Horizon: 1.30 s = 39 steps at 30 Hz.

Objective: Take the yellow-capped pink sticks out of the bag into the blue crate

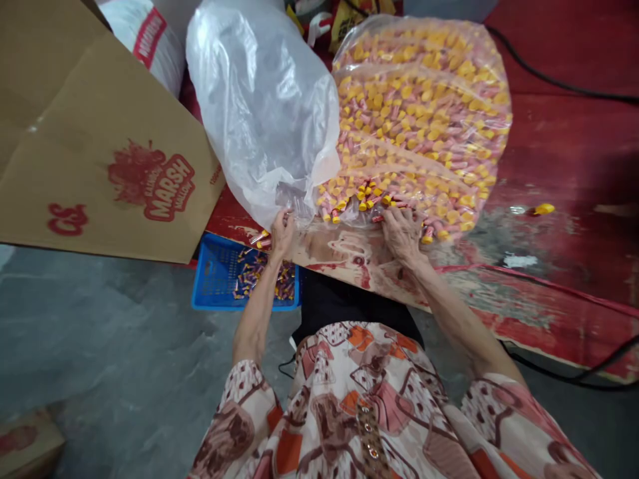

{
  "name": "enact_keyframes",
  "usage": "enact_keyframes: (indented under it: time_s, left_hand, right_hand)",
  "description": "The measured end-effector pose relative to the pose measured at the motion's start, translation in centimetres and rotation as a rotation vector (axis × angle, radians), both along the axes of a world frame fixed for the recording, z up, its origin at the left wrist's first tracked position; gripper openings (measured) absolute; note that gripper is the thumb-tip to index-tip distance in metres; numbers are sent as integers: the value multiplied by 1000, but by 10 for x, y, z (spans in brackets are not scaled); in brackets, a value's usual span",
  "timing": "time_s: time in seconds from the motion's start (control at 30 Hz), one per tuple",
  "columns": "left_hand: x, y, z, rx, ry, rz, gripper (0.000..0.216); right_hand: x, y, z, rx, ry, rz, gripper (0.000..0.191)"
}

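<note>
A large clear plastic bag (pixel 424 113) full of small pink tubes with yellow caps lies on the red table, its mouth toward me. My right hand (pixel 402 233) is at that mouth, fingers curled down over some of the yellow-capped tubes (pixel 369 196); its fingertips are partly hidden. To the left rests a whitish plastic bag (pixel 264 100), puffed up, with no contents I can make out. My left hand (pixel 283 233) is closed at this bag's near edge, thumb and fingers pinched on the plastic.
Below the table edge, a blue basket (pixel 200 293) holds more small tubes. A cardboard box (pixel 100 153) printed with marshmallow lettering stands at the left. One yellow piece (pixel 544 209), a pink cord (pixel 539 279) and a black cable (pixel 554 76) lie on the red table (pixel 574 146).
</note>
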<state>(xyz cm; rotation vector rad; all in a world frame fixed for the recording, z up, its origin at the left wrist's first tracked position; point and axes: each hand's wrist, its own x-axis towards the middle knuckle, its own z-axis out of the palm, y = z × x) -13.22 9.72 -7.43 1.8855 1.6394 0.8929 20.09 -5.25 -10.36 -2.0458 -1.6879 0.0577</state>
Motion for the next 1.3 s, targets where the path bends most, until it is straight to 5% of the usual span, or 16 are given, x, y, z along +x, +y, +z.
enact_keyframes:
  time_s: [0.27, 0.4, 0.57, 0.73, 0.83, 0.93, 1.03, 1.17, 1.3]
  left_hand:
    - [40, 46, -1, -87, 54, -48, 36]
    - [35, 65, 9, -173, 43, -84, 35]
    - [6, 33, 25, -235, -228, -55, 37]
    - [-8, -27, 50, -359, -230, -482, 45]
    - [1, -45, 61, -409, -172, -621, 48]
    - [7, -44, 68, -312, -61, -622, 44]
    - [3, -37, 74, -195, 114, -614, 37]
    - [1, -32, 82, -277, 213, -724, 37]
    - [15, -31, 85, -367, 191, -736, 33]
  right_hand:
    - [-8, 3, 12, 264, 209, -17, 23]
    - [-41, -6, -1, 216, 323, 140, 23]
    - [-60, -2, -8, 169, 553, 140, 26]
    - [-71, 3, 20, 135, 871, 252, 38]
    - [-90, 2, 30, 46, 914, 399, 36]
    - [-108, -2, 28, 16, 900, 398, 33]
    - [-111, -8, 23, 46, 1011, 220, 41]
    - [-99, -11, 21, 32, 1136, 209, 54]
    - [-100, -10, 15, 1, 1040, 270, 41]
